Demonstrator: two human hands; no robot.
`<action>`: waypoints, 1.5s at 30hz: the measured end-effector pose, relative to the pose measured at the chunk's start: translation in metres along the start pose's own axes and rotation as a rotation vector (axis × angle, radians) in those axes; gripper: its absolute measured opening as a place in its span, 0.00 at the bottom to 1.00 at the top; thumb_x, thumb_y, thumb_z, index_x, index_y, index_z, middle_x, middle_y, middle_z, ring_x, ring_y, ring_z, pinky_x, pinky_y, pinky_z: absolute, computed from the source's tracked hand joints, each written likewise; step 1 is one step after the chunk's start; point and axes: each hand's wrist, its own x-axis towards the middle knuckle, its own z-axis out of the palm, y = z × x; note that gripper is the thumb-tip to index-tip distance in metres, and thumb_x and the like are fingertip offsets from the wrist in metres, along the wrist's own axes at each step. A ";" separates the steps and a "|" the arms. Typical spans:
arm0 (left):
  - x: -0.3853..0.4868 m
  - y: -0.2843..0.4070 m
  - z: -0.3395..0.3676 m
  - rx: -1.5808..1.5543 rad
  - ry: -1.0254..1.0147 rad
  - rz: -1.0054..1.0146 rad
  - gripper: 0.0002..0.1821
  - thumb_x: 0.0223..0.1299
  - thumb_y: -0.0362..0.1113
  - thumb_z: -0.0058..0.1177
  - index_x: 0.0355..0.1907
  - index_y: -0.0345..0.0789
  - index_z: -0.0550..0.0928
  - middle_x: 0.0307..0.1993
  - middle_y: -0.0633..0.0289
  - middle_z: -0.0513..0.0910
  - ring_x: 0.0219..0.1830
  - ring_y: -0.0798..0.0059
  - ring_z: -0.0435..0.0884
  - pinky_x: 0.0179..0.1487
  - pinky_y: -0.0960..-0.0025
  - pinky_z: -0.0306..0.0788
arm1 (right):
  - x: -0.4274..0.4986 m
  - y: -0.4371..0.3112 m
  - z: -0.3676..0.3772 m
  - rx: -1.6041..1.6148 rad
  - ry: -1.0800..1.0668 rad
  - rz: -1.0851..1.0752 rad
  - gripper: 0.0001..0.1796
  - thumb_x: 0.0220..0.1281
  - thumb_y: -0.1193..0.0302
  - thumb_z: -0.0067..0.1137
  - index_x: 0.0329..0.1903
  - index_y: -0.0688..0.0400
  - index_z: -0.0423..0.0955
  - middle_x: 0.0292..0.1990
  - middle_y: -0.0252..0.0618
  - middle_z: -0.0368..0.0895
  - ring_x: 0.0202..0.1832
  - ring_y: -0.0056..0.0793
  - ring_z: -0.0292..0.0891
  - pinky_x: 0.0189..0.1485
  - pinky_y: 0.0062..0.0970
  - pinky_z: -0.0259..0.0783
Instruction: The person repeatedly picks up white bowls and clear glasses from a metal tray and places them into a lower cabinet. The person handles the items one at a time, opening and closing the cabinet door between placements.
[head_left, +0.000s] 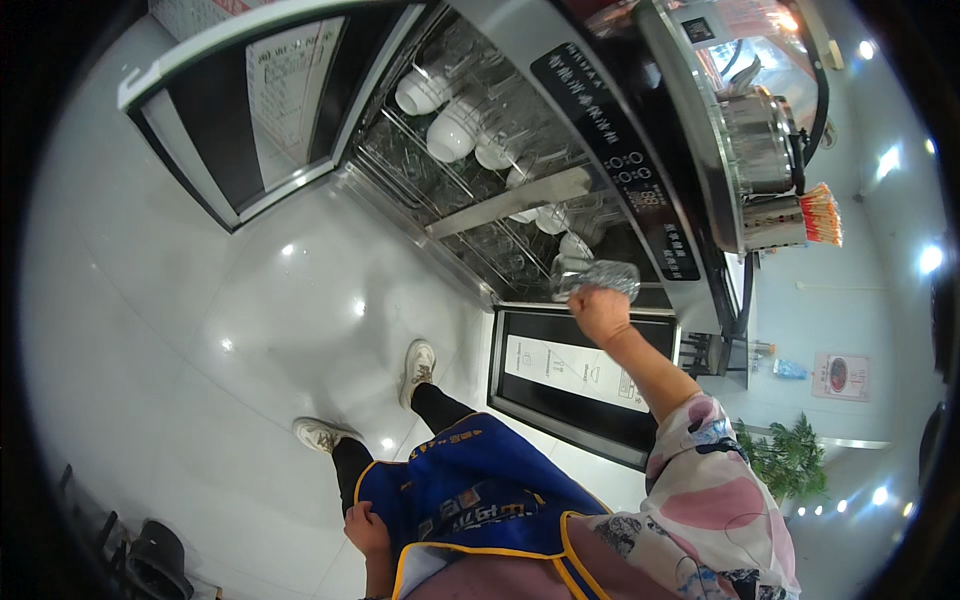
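Note:
My right hand (600, 313) is closed on a clear ribbed glass vessel (609, 277), perhaps a mug or jug, at the right side of the open disinfection cabinet (480, 34). The fingers' far side is hidden. Behind the vessel, white bowls and cups (454, 135) sit on wire racks (405, 176), along with rows of clear glassware (502, 251). My left hand (367, 529) hangs low beside my blue apron (465, 487) with yellow trim. Its fingers look curled, and whether they grip the apron's edge is unclear.
Both cabinet doors stand open, the left one (217, 150) and the right one (585, 375). On the cabinet's top are a steel pot (761, 142) and a perforated holder (772, 223) of wrapped chopsticks (821, 216). A green plant (787, 457) stands at right; a dark stool (157, 559) at lower left.

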 end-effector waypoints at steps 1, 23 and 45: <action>-0.001 0.003 0.002 0.017 0.043 0.016 0.08 0.44 0.26 0.45 0.30 0.36 0.76 0.30 0.57 0.77 0.35 0.58 0.75 0.39 0.59 0.67 | 0.007 0.009 0.006 -0.047 0.000 0.047 0.15 0.50 0.58 0.50 0.20 0.54 0.75 0.21 0.43 0.77 0.25 0.42 0.76 0.28 0.39 0.71; -0.007 0.031 0.057 0.286 0.021 -0.064 0.08 0.38 0.29 0.49 0.27 0.41 0.76 0.28 0.60 0.74 0.34 0.61 0.72 0.38 0.59 0.65 | 0.114 0.206 0.179 -0.540 -0.297 0.432 0.12 0.54 0.67 0.50 0.39 0.54 0.78 0.43 0.47 0.77 0.50 0.42 0.71 0.50 0.46 0.65; 0.015 0.074 0.046 0.257 -0.006 -0.056 0.07 0.42 0.32 0.49 0.28 0.43 0.77 0.27 0.58 0.76 0.32 0.58 0.73 0.35 0.57 0.66 | 0.155 0.269 0.217 -0.683 0.183 0.354 0.17 0.53 0.69 0.50 0.46 0.61 0.72 0.48 0.48 0.72 0.50 0.42 0.68 0.54 0.38 0.62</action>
